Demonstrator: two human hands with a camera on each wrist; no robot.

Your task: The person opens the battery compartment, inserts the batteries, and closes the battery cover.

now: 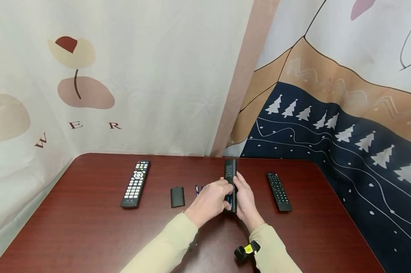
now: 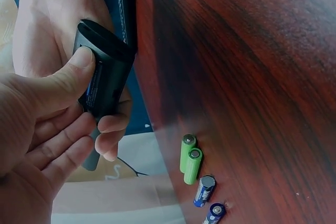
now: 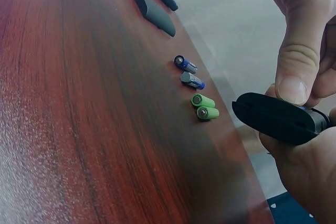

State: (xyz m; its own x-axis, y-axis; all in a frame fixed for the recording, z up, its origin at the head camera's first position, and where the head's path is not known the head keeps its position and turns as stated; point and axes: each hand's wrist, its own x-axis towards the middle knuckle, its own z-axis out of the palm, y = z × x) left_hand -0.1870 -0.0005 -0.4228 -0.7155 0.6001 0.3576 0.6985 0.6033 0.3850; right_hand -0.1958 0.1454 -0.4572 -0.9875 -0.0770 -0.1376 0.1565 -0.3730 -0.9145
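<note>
Above the table, my right hand (image 1: pixel 245 199) grips a black remote control (image 1: pixel 230 170) from its right side, back face up, its battery compartment uncovered. Something blue, apparently a battery (image 1: pixel 228 200), shows inside. My left hand (image 1: pixel 210 198) reaches over from the left. Its thumb (image 2: pixel 83 61) presses at the compartment in the left wrist view, while the other fingers extend loosely alongside. Two green batteries (image 3: pixel 202 100) and two blue batteries (image 3: pixel 192 81) stand or lie close together on the table; the left hand hides the green pair in the head view.
A dark battery cover (image 1: pixel 177 197) lies left of the hands. Farther left is a long remote with white buttons (image 1: pixel 136 184); a smaller black remote (image 1: pixel 279 192) lies on the right. The reddish-brown table (image 1: pixel 89 227) meets patterned curtains (image 1: pixel 157 76) at its back edge.
</note>
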